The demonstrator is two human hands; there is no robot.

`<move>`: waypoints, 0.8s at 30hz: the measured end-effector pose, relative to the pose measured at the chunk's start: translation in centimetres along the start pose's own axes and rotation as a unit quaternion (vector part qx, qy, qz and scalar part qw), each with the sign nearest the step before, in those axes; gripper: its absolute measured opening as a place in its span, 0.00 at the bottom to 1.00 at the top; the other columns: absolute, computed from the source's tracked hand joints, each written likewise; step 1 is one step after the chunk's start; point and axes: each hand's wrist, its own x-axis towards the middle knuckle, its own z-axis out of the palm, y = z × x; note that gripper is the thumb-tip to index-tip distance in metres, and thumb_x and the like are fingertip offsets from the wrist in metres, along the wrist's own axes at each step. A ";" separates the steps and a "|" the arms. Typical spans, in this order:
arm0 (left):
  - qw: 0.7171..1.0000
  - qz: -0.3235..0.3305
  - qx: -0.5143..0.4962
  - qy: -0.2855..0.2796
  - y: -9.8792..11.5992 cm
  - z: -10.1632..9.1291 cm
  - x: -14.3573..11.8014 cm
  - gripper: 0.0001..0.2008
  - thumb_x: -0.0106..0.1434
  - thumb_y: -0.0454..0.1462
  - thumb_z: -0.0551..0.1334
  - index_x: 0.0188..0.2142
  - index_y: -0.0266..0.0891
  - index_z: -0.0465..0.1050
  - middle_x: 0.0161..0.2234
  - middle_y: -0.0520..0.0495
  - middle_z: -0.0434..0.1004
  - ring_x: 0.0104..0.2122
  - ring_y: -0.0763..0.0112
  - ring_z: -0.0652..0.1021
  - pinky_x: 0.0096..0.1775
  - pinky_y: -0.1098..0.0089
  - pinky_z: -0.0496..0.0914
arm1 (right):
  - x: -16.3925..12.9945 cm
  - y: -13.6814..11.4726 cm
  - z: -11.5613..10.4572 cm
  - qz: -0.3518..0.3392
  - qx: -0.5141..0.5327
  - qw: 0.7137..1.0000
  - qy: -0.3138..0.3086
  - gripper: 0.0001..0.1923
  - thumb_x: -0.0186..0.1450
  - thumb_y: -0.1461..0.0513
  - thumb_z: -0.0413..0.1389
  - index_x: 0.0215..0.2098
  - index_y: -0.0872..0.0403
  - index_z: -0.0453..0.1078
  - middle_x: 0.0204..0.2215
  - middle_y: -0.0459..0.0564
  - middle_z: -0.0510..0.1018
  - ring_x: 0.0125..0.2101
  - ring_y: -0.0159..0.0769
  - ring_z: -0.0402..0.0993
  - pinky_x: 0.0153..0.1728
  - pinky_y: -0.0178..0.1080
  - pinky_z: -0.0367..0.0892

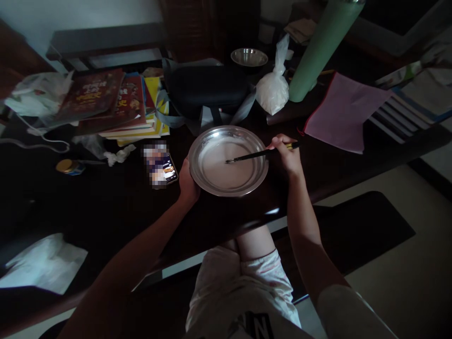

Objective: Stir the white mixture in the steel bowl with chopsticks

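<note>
Sitting at the near edge of a dark table point(106, 207), the person works on a round metal pan point(197, 176) that holds a pale, milky liquid point(226, 167). The pan rests flat on the table directly in front of the person, close to the edge.

The left hand point(187, 181) grips the pan rim at 9 o'clock, fingers curled together against the rim and its underside. The right hand point(287, 155) sits just outside the rim at 3 o'clock, fingers pinched around the upper end of dark chopsticks point(256, 154). The chopsticks slant across the pan, tips in the liquid near its centre.

Around the pan:
- At 9 o'clock, just beside the left hand, a phone point(160, 165) lies flat, screen lit.
- At 10 o'clock, a stack of books point(116, 106) lies further back.
- At 12 o'clock, a black case point(205, 89) sits behind the pan, with a small steel bowl point(249, 57) beyond it.
- At 1 o'clock, a tied plastic bag of white powder point(272, 92) stands beside a tilted green bottle point(319, 49).
- At 2 o'clock, a pink cloth point(344, 110) lies spread out.
- A small yellow-lidded jar point(67, 166) stands well apart at far 9 o'clock.
</note>
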 end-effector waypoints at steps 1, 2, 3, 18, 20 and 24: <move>1.000 0.002 0.003 0.007 0.1 0.2 -0.1 0.22 0.76 0.62 0.77 0.47 0.47 0.90 0.55 0.43 0.98 0.70 0.45 0.90 0.78 0.51 0.83 | 0.0 0.0 0.0 -0.001 0.003 1.000 0.013 0.40 0.66 0.23 0.76 0.25 0.44 0.78 0.26 0.44 0.82 0.32 0.41 0.84 0.43 0.48 0.82; 1.000 0.002 0.008 0.012 0.1 0.3 -0.1 0.22 0.77 0.62 0.76 0.47 0.48 0.90 0.55 0.44 0.98 0.70 0.45 0.90 0.78 0.50 0.83 | 0.0 -0.1 0.0 0.002 0.004 1.000 0.015 0.40 0.66 0.22 0.76 0.25 0.44 0.77 0.25 0.43 0.82 0.32 0.41 0.84 0.42 0.48 0.82; 1.000 0.001 0.009 0.014 0.1 0.4 -0.2 0.22 0.77 0.62 0.75 0.47 0.48 0.90 0.56 0.43 0.98 0.70 0.45 0.90 0.78 0.50 0.84 | 0.0 -0.1 0.1 0.008 0.003 1.000 0.007 0.40 0.65 0.22 0.76 0.24 0.44 0.78 0.24 0.43 0.81 0.31 0.41 0.84 0.42 0.48 0.82; 1.000 -0.009 0.023 0.018 -0.3 0.0 0.3 0.24 0.80 0.63 0.73 0.51 0.49 0.92 0.58 0.45 0.98 0.68 0.50 0.90 0.76 0.55 0.81 | 0.1 -0.2 0.2 0.004 -0.018 1.000 -0.018 0.41 0.62 0.20 0.76 0.26 0.44 0.80 0.25 0.44 0.84 0.32 0.41 0.85 0.41 0.46 0.83; 1.000 -0.008 0.016 0.022 -0.5 0.1 0.2 0.24 0.80 0.64 0.73 0.52 0.49 0.92 0.58 0.45 0.98 0.68 0.49 0.90 0.75 0.55 0.81 | 0.2 -0.2 0.1 -0.004 -0.015 1.000 0.013 0.43 0.63 0.19 0.75 0.24 0.44 0.77 0.24 0.43 0.82 0.31 0.40 0.84 0.41 0.47 0.83; 1.000 -0.010 0.004 0.018 -0.6 0.2 0.2 0.25 0.80 0.64 0.73 0.52 0.48 0.92 0.57 0.45 0.98 0.65 0.49 0.91 0.73 0.54 0.83 | 0.2 -0.1 0.2 -0.003 -0.009 1.000 -0.001 0.43 0.62 0.18 0.75 0.23 0.44 0.77 0.22 0.43 0.80 0.29 0.40 0.83 0.40 0.47 0.82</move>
